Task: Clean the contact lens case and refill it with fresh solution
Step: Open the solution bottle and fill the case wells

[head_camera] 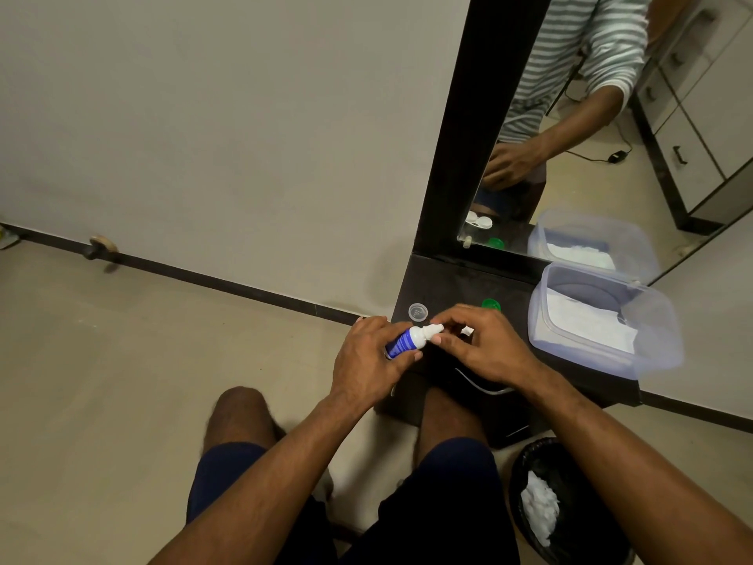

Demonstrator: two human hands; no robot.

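Observation:
My left hand (pixel 366 360) grips a small solution bottle (pixel 403 340) with a blue label, tilted so its white nozzle points right. The thumb and forefinger of my right hand (pixel 481 344) pinch that nozzle over the dark table (pixel 448 279). A white bit of the lens case (pixel 467 330) shows between my right fingers; the rest is hidden. On the table behind my hands lie a clear round cap (pixel 417 311) and a green cap (pixel 491 304).
A clear plastic box (pixel 603 320) with white tissue stands at the table's right end. A mirror (pixel 611 116) rises behind the table and reflects the case and caps. A black bin (pixel 570 503) with crumpled tissue sits on the floor by my right knee.

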